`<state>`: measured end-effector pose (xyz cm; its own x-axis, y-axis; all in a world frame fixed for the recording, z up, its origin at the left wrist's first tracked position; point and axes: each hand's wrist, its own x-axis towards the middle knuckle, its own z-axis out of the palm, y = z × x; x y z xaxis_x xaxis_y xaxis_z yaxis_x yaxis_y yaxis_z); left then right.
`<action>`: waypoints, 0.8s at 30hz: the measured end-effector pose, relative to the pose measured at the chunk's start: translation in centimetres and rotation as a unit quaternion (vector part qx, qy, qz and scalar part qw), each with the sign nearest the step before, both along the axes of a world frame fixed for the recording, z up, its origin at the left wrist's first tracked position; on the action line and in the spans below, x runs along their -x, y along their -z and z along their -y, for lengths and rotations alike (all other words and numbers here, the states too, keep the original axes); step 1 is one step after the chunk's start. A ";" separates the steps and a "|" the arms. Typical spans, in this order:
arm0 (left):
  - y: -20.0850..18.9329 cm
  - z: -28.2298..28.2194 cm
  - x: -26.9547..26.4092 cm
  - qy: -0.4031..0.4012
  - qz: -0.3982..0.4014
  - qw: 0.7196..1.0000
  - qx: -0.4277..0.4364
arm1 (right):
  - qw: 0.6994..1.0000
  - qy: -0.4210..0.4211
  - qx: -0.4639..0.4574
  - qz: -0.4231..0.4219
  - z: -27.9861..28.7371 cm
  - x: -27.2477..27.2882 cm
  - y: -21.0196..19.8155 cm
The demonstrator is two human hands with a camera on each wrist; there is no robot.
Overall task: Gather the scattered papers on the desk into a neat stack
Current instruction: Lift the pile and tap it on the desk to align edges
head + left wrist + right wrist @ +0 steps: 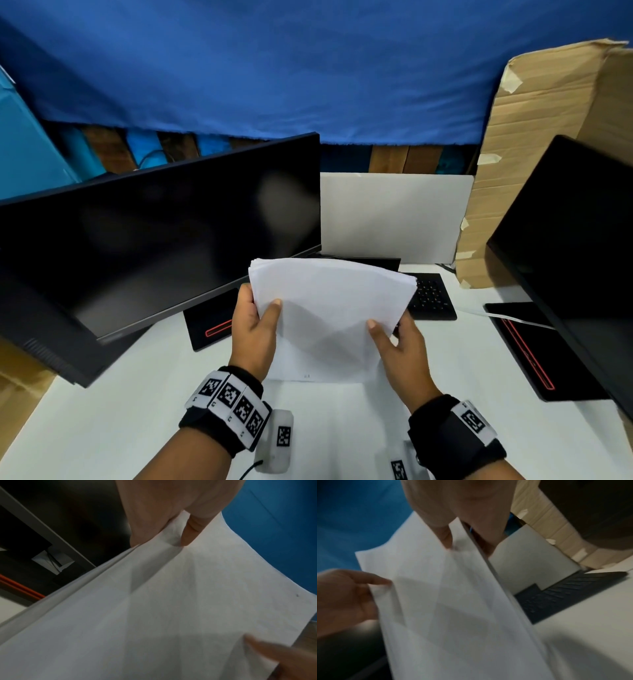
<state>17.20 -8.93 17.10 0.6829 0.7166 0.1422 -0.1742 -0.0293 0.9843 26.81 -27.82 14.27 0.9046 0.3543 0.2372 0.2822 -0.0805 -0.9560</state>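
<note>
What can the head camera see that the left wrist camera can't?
Only the head view shows both wrist bands, the keyboard, the cardboard and the second monitor on the right. Only the left wrist view shows, close up, the separate sheet edges along the stack's side. Both show the stack of papers, held by the left hand and the right hand, with blue cloth behind.

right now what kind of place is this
Likely an office desk: two dark monitors, a keyboard and papers held in both hands.
</note>
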 end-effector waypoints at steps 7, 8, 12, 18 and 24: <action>0.4 0.4 -0.1 0.003 -0.038 0.996 -0.079 | 0.999 0.011 0.009 -0.044 -0.9 0.5 0.4; -0.2 0.8 -0.2 -0.010 -0.026 0.996 -0.090 | 1.000 0.017 0.006 -0.026 -1.0 0.8 -0.1; -1.7 2.1 -0.1 -0.047 0.026 0.992 -0.118 | 0.999 0.039 -0.001 0.038 -1.4 2.0 -1.4; 1.9 1.8 0.3 0.024 -0.065 0.996 -0.064 | 0.999 0.026 0.015 -0.011 -1.3 1.9 0.7; 3.8 0.6 1.0 0.054 -0.092 0.992 0.068 | 0.997 0.026 0.004 -0.068 -1.4 1.5 0.9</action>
